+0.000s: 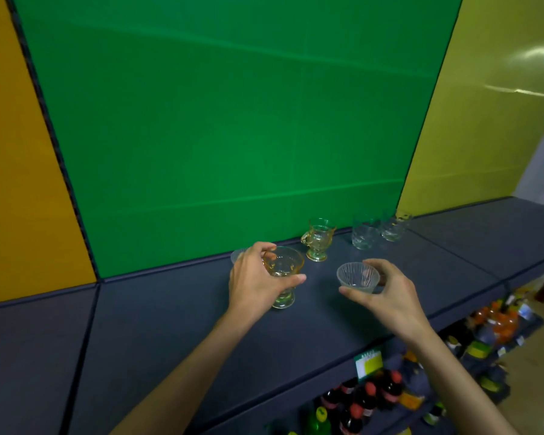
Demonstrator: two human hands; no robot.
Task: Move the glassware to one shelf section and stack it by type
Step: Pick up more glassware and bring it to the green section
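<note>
Head view: left hand grips the amber footed cup, its matching cup just up-right on the shelf, while right hand pinches a clear bowl.

two amber cups, three clear glasses

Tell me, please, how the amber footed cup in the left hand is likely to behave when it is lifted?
The amber footed cup looks like rigid pressed glass, so probably fragile if knocked. Its bowl is wide above a narrow foot, so it may tip easily when set down. The left hand wraps its rim; smooth glass could slip.
</note>
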